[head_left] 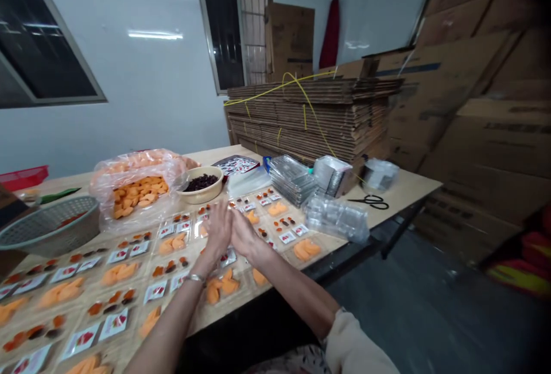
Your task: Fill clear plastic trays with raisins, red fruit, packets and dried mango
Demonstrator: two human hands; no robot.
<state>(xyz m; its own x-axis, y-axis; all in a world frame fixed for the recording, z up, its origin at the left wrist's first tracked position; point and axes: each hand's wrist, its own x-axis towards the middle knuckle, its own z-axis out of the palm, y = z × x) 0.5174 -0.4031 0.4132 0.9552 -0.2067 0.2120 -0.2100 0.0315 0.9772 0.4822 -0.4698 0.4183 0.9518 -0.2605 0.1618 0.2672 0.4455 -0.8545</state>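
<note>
Above the wooden worktop (398,193) | left hand (217,228), right hand (243,235): pressed together, empty | over clear trays of orange slices (303,250)

Plastic trays (118,273) across table (400,196); bowl (200,186) behind them; scissors (368,202) at right; flattened cardboard stack (310,116) behind table.

Two hands (218,228), one bowl (201,197), one plastic basket (51,236), one pair of scissors (369,202)
</note>
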